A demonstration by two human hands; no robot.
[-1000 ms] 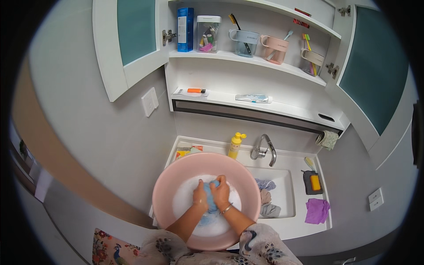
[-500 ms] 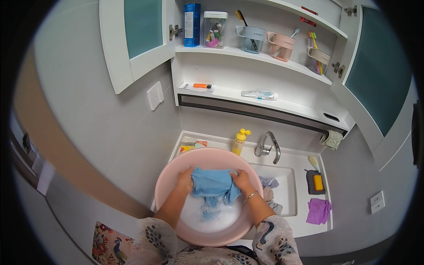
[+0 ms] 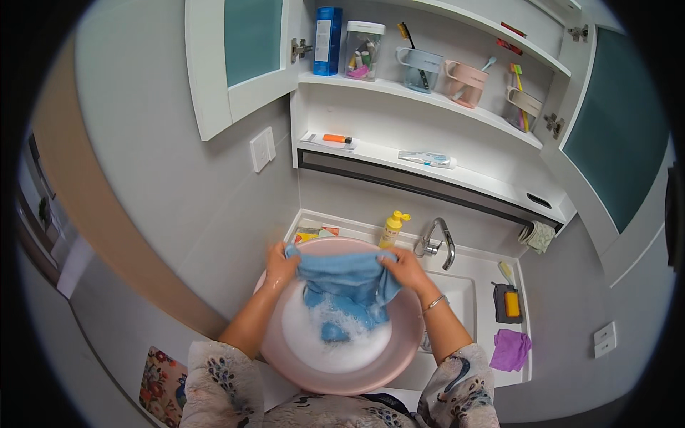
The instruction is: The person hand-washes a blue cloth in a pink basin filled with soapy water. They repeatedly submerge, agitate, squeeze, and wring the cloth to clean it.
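1. Blue cloth (image 3: 342, 274) is stretched over pink basin (image 3: 409, 341), its lower part dipped in white suds (image 3: 314, 357).
2. Its upper edge is gripped by left hand (image 3: 282, 265) and right hand (image 3: 405, 269), held apart toward basin's far side.
3. Yellow bottle (image 3: 392, 231) is set behind basin.
4. Purple cloth (image 3: 511, 350) is laid right of basin.

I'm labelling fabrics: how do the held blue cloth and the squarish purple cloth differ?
The blue cloth is spread between left hand and right hand; the purple cloth lies on the white counter. The blue cloth hangs over white suds in the round pink basin; the purple cloth sits outside it. Both are plain fabric.
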